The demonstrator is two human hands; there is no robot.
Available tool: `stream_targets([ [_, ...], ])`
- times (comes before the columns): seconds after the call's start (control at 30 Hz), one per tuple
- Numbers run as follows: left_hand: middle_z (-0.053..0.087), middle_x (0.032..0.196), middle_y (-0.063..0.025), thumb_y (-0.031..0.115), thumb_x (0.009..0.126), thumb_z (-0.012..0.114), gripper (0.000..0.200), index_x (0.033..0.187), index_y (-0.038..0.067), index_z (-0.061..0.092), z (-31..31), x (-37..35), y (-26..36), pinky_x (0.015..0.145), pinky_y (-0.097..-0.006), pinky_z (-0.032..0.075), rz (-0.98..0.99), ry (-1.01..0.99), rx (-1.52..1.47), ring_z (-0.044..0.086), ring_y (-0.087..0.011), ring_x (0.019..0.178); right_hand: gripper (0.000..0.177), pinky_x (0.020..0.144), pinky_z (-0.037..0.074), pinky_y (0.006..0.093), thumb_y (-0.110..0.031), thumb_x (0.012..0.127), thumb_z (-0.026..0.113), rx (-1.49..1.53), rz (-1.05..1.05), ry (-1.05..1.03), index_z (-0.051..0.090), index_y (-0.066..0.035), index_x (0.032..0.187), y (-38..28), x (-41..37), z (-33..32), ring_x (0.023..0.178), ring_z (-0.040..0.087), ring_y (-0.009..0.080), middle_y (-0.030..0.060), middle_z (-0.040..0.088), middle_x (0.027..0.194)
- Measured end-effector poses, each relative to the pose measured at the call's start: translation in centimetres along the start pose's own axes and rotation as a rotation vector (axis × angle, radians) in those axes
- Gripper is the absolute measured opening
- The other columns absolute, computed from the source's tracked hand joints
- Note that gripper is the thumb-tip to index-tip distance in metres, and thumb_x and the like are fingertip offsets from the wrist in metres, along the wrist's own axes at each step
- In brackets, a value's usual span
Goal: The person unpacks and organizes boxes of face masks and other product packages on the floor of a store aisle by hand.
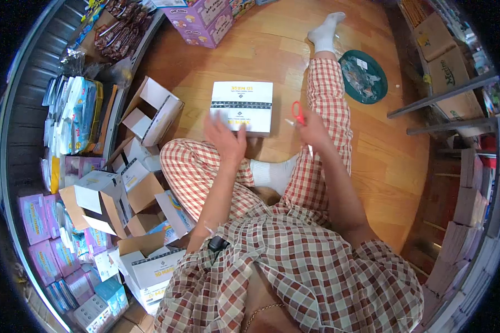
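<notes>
A closed white box (243, 106) with yellow print and a black band lies on the wooden floor in front of my legs. My left hand (226, 136) hovers at its near edge, fingers spread and blurred, holding nothing. My right hand (311, 129) is shut on a pair of red-handled scissors (298, 114), the blade pointing down near my right knee, just right of the box. I sit on the floor in checked clothes with white socks.
Several opened empty cartons (153, 111) lie at my left, with stacked pink and blue packets (44, 244) along a curved shelf. A purple carton (203, 22) stands at the far side, a green round tray (363, 76) right of my foot, and shelving with cardboard boxes (450, 72) at right.
</notes>
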State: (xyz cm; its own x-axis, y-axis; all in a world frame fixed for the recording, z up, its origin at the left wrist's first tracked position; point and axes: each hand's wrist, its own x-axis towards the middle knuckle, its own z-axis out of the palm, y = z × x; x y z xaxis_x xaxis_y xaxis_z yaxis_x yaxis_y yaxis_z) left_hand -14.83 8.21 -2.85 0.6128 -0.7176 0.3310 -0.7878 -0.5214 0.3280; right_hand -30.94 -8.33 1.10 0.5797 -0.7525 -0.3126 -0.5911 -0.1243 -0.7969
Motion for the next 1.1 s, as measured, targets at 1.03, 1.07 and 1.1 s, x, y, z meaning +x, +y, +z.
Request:
stream_targets([
  [1.03, 0.033, 0.139, -0.0230, 0.012, 0.085, 0.055, 0.042, 0.125, 0.005, 0.045, -4.1, 6.7, -0.4, 0.101, -0.0353, 0.034, 0.108, -0.084, -0.850, 0.033, -0.0337, 0.130, 0.019, 0.061, 0.044, 0.0497, -0.014, 0.084, 0.054, -0.473, -0.681, -0.002, 0.045, -0.008, 0.100, -8.2, -0.1, -1.9, 0.071, 0.059, 0.0402, 0.0203, 0.060, 0.073],
  [1.07, 0.034, 0.138, -0.0242, 0.015, 0.086, 0.054, 0.040, 0.124, 0.004, 0.046, -3.9, 7.2, -0.3, 0.100, -0.0355, 0.035, 0.100, -0.054, -0.844, 0.034, -0.0342, 0.129, 0.019, 0.060, 0.045, 0.0499, -0.015, 0.084, 0.053, -0.489, -0.720, 0.012, 0.044, -0.008, 0.100, -8.4, 0.1, -1.5, 0.070, 0.059, 0.0401, 0.0193, 0.060, 0.071],
  [1.1, 0.034, 0.138, -0.0242, 0.015, 0.086, 0.054, 0.040, 0.124, 0.004, 0.046, -3.7, 7.6, -0.3, 0.100, -0.0355, 0.035, 0.094, -0.045, -0.842, 0.034, -0.0342, 0.129, 0.019, 0.060, 0.045, 0.0499, -0.015, 0.084, 0.053, -0.491, -0.729, 0.006, 0.044, -0.008, 0.100, -8.7, 0.3, -1.3, 0.070, 0.059, 0.0401, 0.0193, 0.060, 0.071],
])
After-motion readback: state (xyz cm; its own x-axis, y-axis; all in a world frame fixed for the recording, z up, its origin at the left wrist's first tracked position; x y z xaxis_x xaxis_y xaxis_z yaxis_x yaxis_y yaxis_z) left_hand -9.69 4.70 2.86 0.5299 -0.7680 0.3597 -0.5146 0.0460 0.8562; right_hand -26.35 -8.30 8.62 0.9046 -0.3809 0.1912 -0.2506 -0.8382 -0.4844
